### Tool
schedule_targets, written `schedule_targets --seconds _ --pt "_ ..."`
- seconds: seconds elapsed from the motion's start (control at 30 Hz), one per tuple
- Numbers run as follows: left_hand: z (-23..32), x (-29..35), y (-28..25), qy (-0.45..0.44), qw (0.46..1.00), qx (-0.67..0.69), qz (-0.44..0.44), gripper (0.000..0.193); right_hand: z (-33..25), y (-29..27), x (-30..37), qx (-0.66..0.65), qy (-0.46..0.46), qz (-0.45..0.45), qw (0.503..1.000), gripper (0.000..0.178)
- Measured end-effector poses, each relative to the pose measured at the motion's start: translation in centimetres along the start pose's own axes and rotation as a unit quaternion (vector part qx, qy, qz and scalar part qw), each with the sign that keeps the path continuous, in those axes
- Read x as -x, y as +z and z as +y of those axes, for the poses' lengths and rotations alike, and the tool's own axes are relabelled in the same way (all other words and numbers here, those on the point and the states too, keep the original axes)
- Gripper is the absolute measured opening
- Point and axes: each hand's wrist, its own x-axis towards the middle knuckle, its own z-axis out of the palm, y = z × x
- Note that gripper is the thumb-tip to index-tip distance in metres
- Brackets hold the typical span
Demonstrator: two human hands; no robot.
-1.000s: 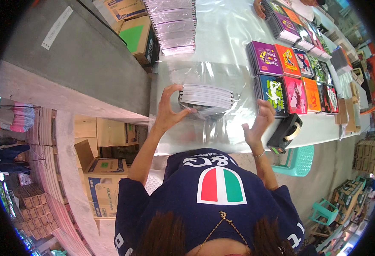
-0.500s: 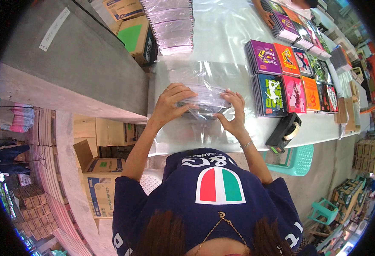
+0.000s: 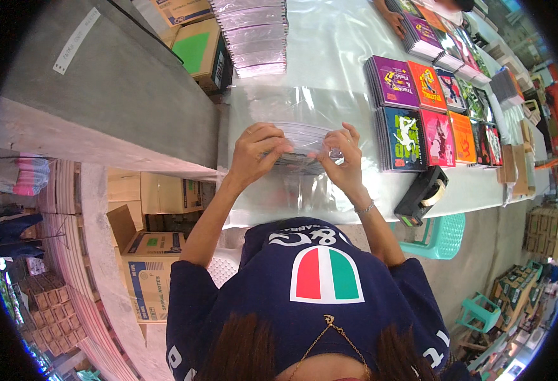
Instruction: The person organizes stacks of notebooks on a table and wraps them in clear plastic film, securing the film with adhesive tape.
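Both of my hands meet over the near edge of the tabletop [image 3: 330, 51]. My left hand [image 3: 258, 151] grasps the left end of one stack of notebooks [image 3: 304, 143] wrapped in clear plastic, fingers curled over its top; a ring shows on one finger. My right hand [image 3: 341, 162] pinches the plastic at the stack's right end, with a bracelet at the wrist. The stack sits between the two hands, just above a clear plastic sheet [image 3: 292, 105] spread on the tabletop.

Right of my hands lie two rows of colourful notebook piles [image 3: 431, 108]: I count about four covers in the nearer row, while the farther row runs on toward the rim, where I cannot count it. One black tape dispenser [image 3: 421, 195] stands near my right wrist at the tabletop's edge. One tall pile of wrapped packs [image 3: 253, 35] lies at the far side, beside one green-topped carton [image 3: 196, 51]. Another person's hand [image 3: 393, 19] shows at the far edge.

Below the tabletop stand one turquoise plastic stool [image 3: 441, 235] on my right and one open cardboard box [image 3: 142, 267] on my left.
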Motion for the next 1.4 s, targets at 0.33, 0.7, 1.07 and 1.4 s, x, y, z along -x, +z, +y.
schedule_targets --seconds 0.33,0.7,1.07,1.4 --pt "0.6 0.6 -0.7 -0.088 0.993 0.084 -0.002 0.041 2.4 -0.1 3.4 -0.024 0.033 0.049 0.998 0.054" --pt "0.7 -0.1 -0.6 -0.031 0.999 -0.013 -0.013 0.015 0.7 1.5 2.2 0.003 0.055 0.066 0.996 0.030" --pt "1.2 -2.4 -1.2 -0.087 0.993 -0.049 -0.056 0.022 1.2 -0.9 -1.3 -0.092 0.158 -0.041 0.982 0.028" --pt "0.7 -3.3 0.3 -0.068 0.988 -0.101 0.093 0.040 2.9 -1.3 -3.8 -0.275 0.299 -0.131 0.904 0.056"
